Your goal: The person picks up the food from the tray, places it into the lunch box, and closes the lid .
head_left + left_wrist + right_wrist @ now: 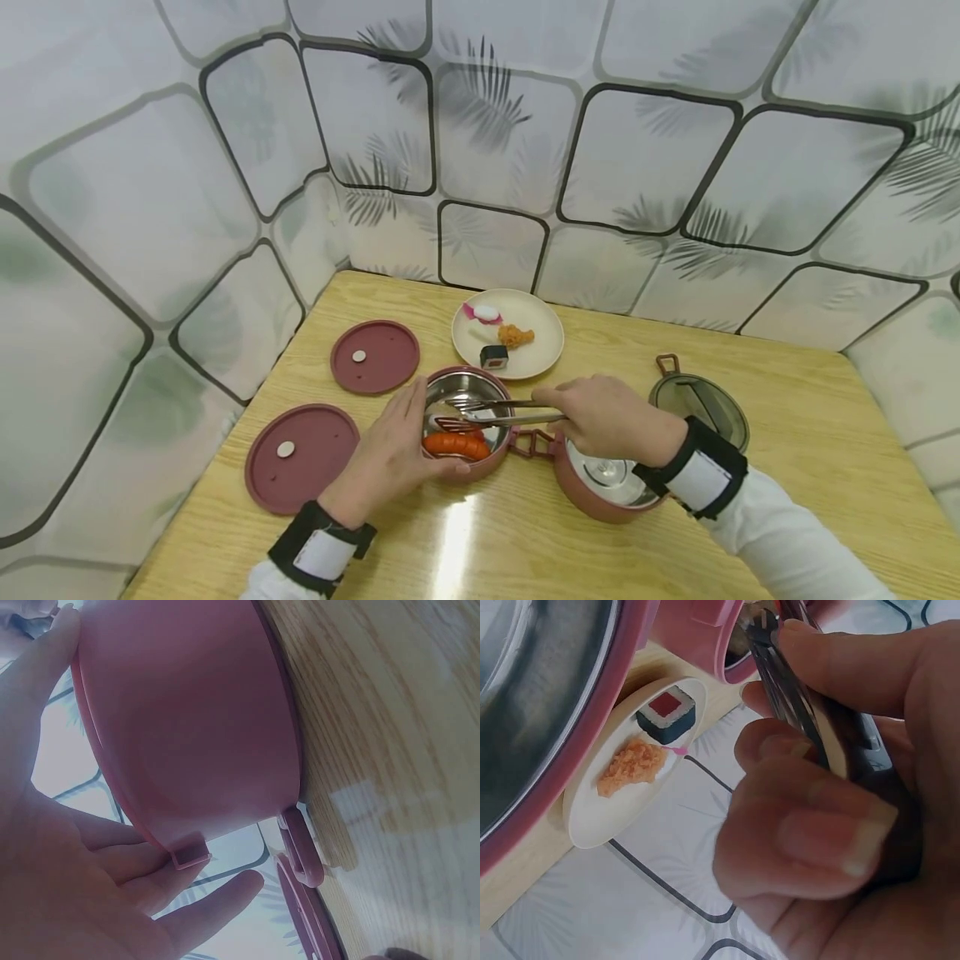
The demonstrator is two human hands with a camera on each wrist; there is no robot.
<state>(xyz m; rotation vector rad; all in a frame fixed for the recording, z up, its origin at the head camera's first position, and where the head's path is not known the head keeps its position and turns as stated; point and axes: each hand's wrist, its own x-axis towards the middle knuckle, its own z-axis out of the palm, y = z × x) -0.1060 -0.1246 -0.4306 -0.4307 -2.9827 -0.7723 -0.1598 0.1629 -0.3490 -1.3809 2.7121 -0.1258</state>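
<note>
My right hand (611, 417) grips metal tongs (536, 417), fingers curled round their arms in the right wrist view. The tips of the tongs are inside a small red pot (474, 473) with a shiny steel interior. Orange scored sausages (456, 446) lie at its near side, and a pale brown piece is partly hidden at the tongs' tips. My left hand (393, 450) touches this pot's left side, fingers fairly straight along the rim and thumb at the front. From the left wrist view, the fingers reach beside the red pot wall (187, 720), near its handle (301, 847).
A larger red pot (600, 496) stands beneath my right wrist. Behind, a cream plate (543, 333) carries a sushi roll (493, 357), a fried drumstick (515, 336) and a pink-wrapped white piece. Two dark red lids (375, 357) lie left. A dark green round piece (735, 417) with a red loop handle is right.
</note>
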